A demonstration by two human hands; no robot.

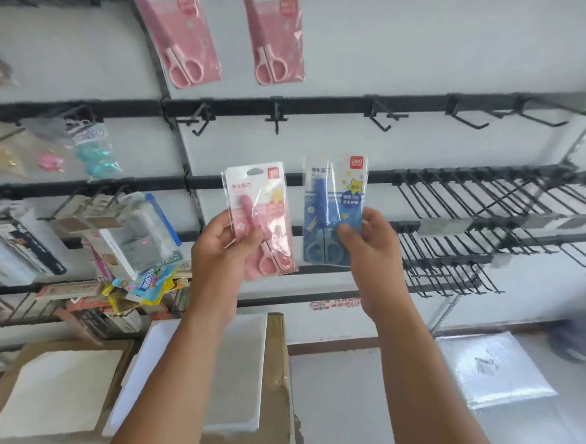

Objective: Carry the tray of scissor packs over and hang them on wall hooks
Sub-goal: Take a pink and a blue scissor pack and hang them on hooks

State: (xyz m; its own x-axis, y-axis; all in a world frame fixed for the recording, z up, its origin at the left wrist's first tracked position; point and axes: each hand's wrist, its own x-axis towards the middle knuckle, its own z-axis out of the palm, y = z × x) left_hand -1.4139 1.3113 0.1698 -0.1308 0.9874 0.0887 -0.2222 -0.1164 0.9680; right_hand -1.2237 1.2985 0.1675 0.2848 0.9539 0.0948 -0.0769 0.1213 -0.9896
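Observation:
My left hand (223, 248) grips a pink scissor pack (258, 206) by its lower half, held upright in front of the wall. My right hand (374, 247) holds a blue scissor pack (334, 190) the same way, a little higher and to the right. Two pink scissor packs (180, 29) (274, 32) hang from hooks at the top of the wall. An empty black hook (276, 118) juts from the rail just above the held packs, with more empty hooks (382, 115) along the same rail. The tray is not visible to me.
Dense rows of bare black hooks (455, 231) fill the wall on the right. Stationery packs (140, 233) hang and pile at the left. Below my arms lie a cardboard box (275, 375) with white slabs (239, 355) and a plastic bag (492, 368).

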